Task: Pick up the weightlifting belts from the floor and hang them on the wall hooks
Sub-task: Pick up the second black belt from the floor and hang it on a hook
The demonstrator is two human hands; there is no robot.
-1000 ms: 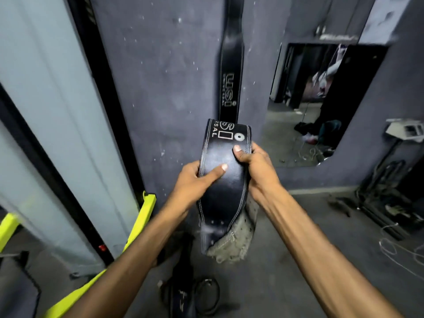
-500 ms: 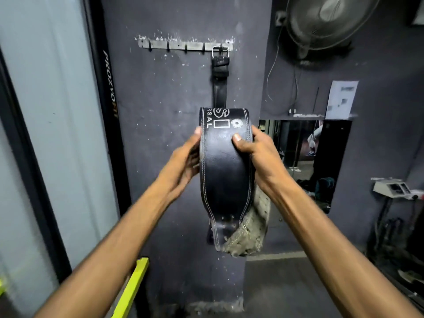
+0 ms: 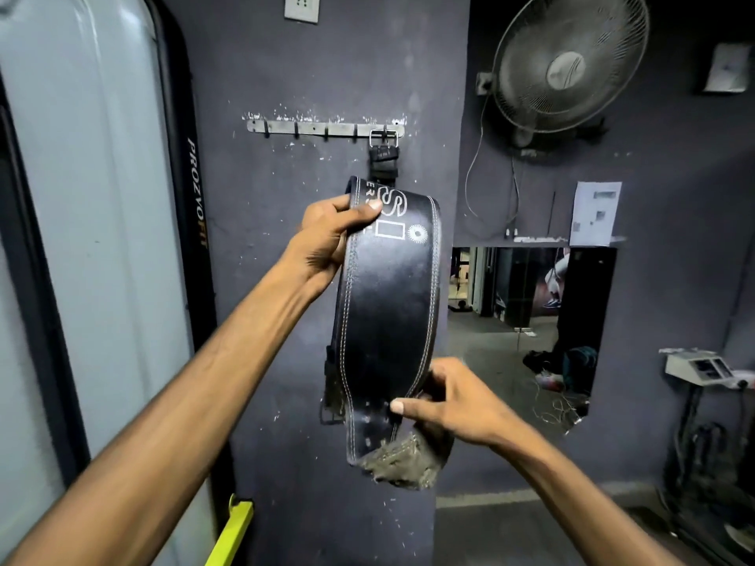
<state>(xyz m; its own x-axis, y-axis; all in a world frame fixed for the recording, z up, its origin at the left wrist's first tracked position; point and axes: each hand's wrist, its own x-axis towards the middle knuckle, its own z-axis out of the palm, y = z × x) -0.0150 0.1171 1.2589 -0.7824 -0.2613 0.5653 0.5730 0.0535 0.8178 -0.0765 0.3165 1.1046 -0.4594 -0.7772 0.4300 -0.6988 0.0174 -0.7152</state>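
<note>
Fingers of the left hand (image 3: 322, 239) pinch the top of the black belt (image 3: 388, 312), the right hand (image 3: 453, 402) grips its frayed lower end — off the floor, upright below the hook rail (image 3: 310, 128). A second belt (image 3: 383, 155) hangs from the rail's right end; this one isn't hooked yet.

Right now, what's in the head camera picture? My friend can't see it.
A person holds a black weightlifting belt before a grey wall: left hand gripping its top, right hand pinching its frayed lower end. Above, another belt hangs from a metal hook rail.
</note>
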